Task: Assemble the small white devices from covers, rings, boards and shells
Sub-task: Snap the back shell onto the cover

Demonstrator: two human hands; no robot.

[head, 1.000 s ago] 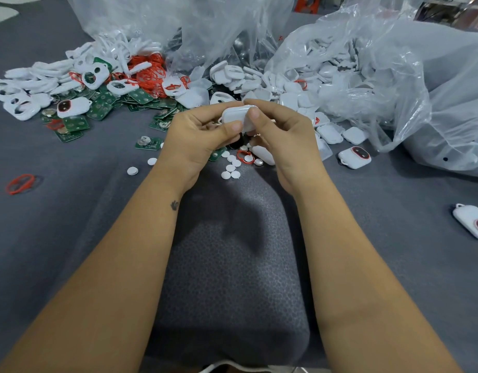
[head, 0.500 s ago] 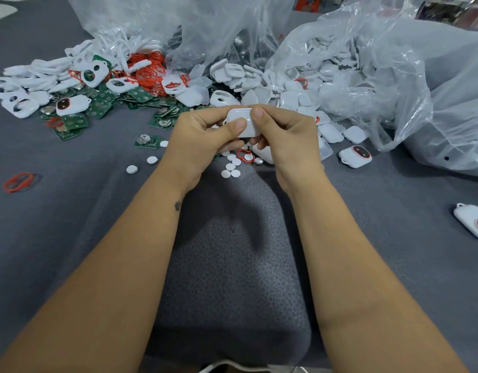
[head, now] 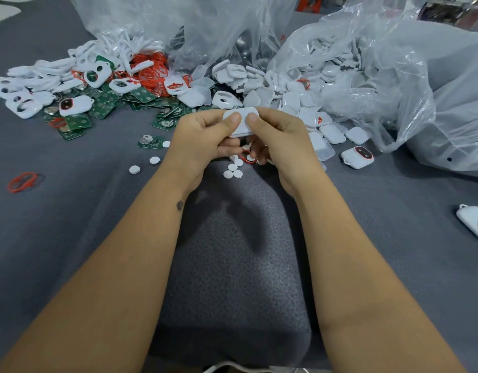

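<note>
Held just above the tabletop (head: 71, 238), the small white device (head: 240, 122) sits clamped in both hands' grip, left hand (head: 202, 141) and right hand (head: 280, 138) thumbs pressing its smooth top; it looks light, rigid and slippery, best squeezed along its edges.

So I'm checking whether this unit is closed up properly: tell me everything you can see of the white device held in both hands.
The white device is a small rounded-rectangle case of smooth, glossy white plastic, its plain, unmarked face turned toward the camera. It is held above the grey cloth, in front of the parts piles. The left hand and right hand pinch it, both thumbs pressing on the face, fingers curled beneath. Its underside and seam are hidden, so closure cannot be judged.
</note>
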